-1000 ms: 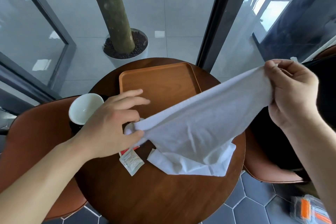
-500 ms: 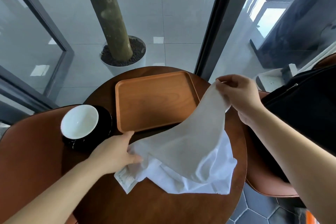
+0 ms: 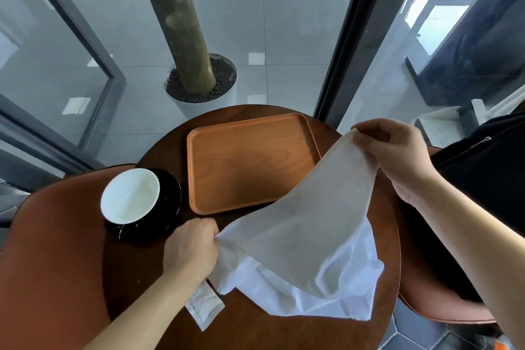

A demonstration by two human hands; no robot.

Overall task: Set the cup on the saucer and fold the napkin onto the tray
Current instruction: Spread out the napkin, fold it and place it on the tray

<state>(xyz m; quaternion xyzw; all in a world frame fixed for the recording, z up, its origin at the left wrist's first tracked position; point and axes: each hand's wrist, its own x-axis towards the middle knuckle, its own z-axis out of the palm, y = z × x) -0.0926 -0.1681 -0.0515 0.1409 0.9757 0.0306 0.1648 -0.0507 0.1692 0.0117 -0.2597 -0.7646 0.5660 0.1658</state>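
Both hands (image 3: 191, 247) (image 3: 397, 148) on napkin (image 3: 306, 239)

My round wooden table (image 3: 284, 329) carries the tray (image 3: 250, 162) at twelve o'clock, saucer (image 3: 170, 202) at nine, sachet (image 3: 204, 307) and napkin (image 3: 306, 264) near six.

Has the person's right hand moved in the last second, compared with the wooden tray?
Yes. The right hand, gripping the napkin, has come down and in toward the tray's right edge; earlier it was farther right.
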